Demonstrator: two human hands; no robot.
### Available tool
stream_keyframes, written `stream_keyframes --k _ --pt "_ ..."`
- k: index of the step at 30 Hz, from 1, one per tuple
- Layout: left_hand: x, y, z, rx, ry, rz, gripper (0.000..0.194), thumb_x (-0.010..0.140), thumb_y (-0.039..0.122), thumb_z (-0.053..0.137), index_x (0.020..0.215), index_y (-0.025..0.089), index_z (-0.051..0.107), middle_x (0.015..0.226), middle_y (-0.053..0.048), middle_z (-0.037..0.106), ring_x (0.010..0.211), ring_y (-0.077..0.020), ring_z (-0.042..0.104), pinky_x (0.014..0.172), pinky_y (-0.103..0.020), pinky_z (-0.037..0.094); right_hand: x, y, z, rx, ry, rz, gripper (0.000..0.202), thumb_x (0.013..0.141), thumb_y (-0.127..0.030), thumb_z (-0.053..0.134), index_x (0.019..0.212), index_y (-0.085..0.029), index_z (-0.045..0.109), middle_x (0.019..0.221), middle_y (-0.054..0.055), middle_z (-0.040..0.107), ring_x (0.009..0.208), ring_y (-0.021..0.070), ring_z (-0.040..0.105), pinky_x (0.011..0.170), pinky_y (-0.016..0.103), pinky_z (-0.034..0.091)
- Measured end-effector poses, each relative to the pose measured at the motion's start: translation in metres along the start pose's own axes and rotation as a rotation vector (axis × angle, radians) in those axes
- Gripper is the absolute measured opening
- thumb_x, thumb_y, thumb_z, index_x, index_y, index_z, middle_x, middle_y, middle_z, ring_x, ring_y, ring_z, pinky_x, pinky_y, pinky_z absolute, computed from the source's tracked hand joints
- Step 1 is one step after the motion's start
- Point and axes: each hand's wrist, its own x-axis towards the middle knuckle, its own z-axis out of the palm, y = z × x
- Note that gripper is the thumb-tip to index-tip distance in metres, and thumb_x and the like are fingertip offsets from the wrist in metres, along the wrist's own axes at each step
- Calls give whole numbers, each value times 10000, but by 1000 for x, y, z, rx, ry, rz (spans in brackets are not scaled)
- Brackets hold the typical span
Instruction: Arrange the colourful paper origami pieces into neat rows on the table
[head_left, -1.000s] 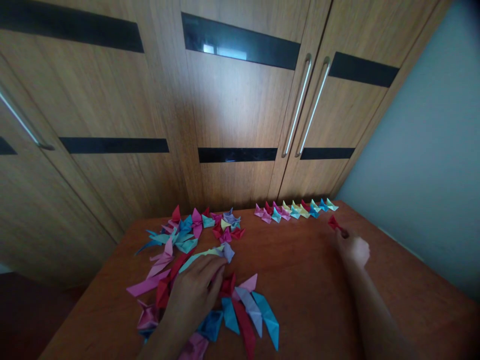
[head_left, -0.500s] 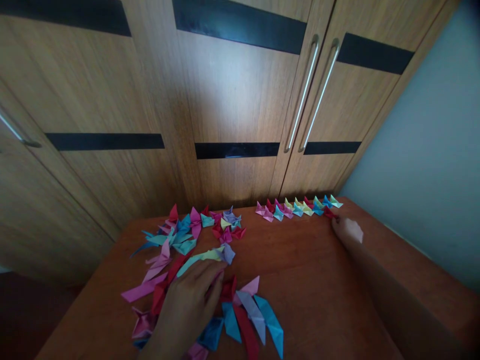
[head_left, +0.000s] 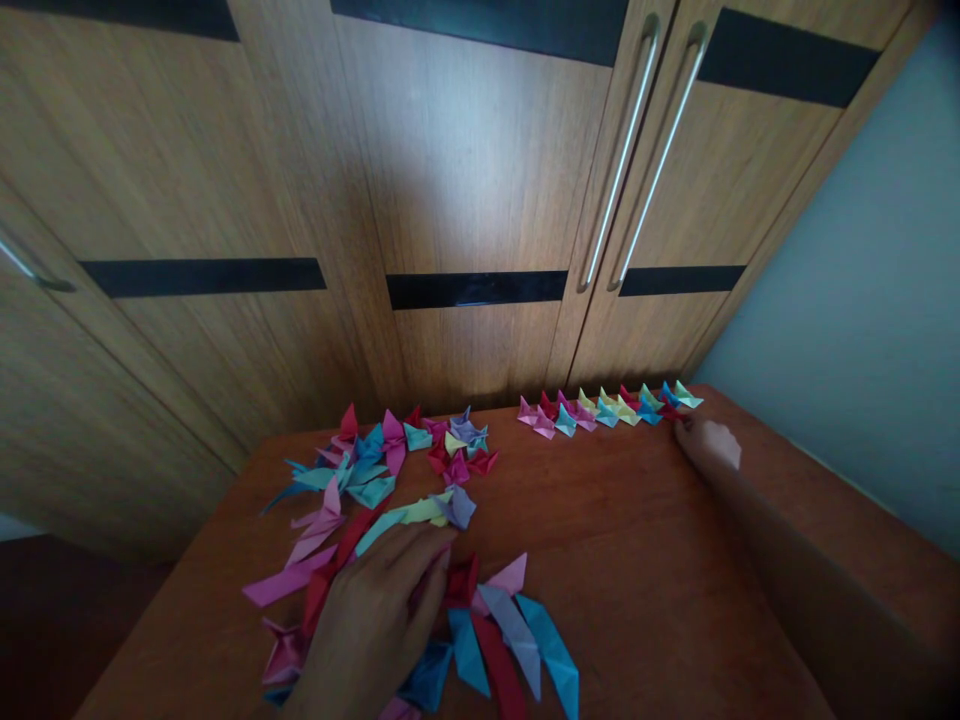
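Since one second ago, right hand (head_left: 709,444) has travelled from mid-table toward the far edge of the brown wooden table (head_left: 645,580); the small red folded paper piece (head_left: 670,411) it carried above the surface then now sits at the right end of the row of small multicoloured folded paper pieces (head_left: 609,407). That row runs along the table's far edge, just in front of the wooden wardrobe doors (head_left: 465,200). Fingertips of the right hand are at the red piece, touching or just beside it; whether they pinch it or have let go cannot be told, as the fingers are small and blurred.

Left hand (head_left: 379,620) lies flat, palm down, fingers spread and relaxed, on the loose heap of pink, red, blue and lilac folded paper strips (head_left: 495,620) at the table's near left. It presses on them and grasps none.

Beyond the heap, toward the table's far left, a second cluster of mixed-colour folded paper shapes (head_left: 405,455) stands apart from the row. Right of the table: pale grey wall (head_left: 862,330).
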Motion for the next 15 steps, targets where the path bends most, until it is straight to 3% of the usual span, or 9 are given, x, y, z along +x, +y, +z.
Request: stream_keyframes --k 11,15 --pt "2 -3 -3 16 -35 -21 209 875 249 489 1033 245 625 1015 -32 700 948 -193 651 809 -325 538 -4 -1 -2 20 0 14 477 856 -500 429 1195 -222 617 1026 169 660 938 326 625 729 409 486" --pt "3 -10 -3 48 -41 -88 209 871 278 494 1022 241 634 1006 -35 707 929 -201 658 787 -319 539 -9 0 -3 55 15 29 440 850 -480 444 1149 -219 634 1006 169 663 944 332 620 730 419 487"
